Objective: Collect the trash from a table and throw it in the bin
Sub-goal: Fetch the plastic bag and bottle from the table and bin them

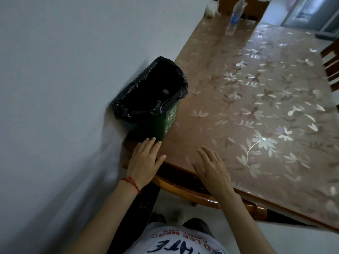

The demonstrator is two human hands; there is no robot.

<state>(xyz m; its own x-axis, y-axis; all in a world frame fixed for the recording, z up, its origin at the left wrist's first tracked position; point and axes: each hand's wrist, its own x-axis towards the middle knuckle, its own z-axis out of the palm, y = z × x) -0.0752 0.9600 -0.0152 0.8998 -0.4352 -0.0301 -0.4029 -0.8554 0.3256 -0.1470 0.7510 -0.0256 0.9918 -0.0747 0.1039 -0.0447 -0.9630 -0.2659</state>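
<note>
Head view, looking down along a table (247,110) covered with a glossy brown cloth printed with pale flowers, its wooden edge showing at the near side. A green bin (154,125) lined with a black bag (146,88) stands on the near left corner of the table, right against the pale wall (64,79). The bag's rim is folded over the top of the bin, and a small dark item lies low inside; what it is cannot be made out.

The left hand (144,162) is open and flat, fingers stretched together, holding nothing. Its fingertips (152,141) reach the base of the bin at the table corner, and whether they actually touch the bin cannot be told. A red string bracelet (132,183) circles that wrist. The right hand (212,169) is also open, palm down, fingers spread slightly, empty, over the near edge of the table just beside the left one.

At the far end of the table a clear plastic bottle (235,17) with a blue label stands upright, and near it, closer to the wall, sits a whitish crumpled bundle (211,9), too blurred to identify. Both are well apart from the bin. A dark wooden chair (331,61) edges in at the right. At the bottom of the view a white shirt (176,242) with printed letters shows.
</note>
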